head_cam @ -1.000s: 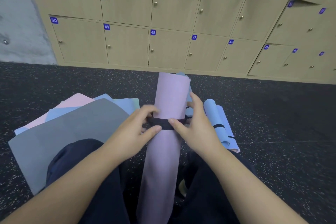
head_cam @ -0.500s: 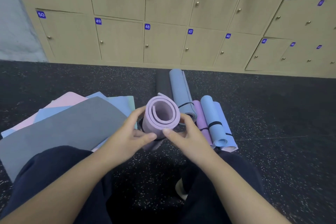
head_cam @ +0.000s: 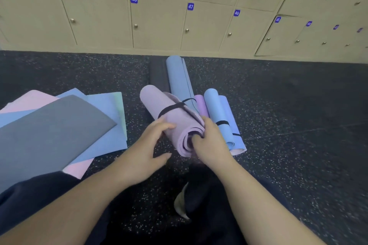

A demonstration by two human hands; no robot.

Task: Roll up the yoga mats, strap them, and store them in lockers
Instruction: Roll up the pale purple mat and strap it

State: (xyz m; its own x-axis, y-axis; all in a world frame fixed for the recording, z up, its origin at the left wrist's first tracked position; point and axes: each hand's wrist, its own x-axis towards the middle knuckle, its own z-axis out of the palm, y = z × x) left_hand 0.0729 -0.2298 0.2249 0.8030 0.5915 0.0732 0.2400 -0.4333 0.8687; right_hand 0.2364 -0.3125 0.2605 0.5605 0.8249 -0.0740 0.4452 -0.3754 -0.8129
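Observation:
A rolled lilac yoga mat [head_cam: 159, 103] lies tilted on the dark floor, its far end pointing up-left, with a black strap [head_cam: 171, 108] around its middle. My right hand [head_cam: 211, 141] grips its near end, fingers at the spiral opening. My left hand [head_cam: 147, 145] rests against the roll's left side, fingers spread. Behind and to the right lie other rolled mats: a long blue one [head_cam: 177, 73], a small purple one [head_cam: 201, 105] and a strapped light blue one [head_cam: 216, 109].
Flat mats are stacked at the left, grey [head_cam: 49, 135] on top of blue [head_cam: 107, 109] and pink [head_cam: 29, 99]. Beige lockers [head_cam: 159, 24] numbered 49 to 45 line the back wall, doors closed. My dark-trousered legs fill the bottom of the view.
The lilac roll went from upright between my hands to lying tilted on the floor by the other rolls. My head moved closer and lower toward the lockers.

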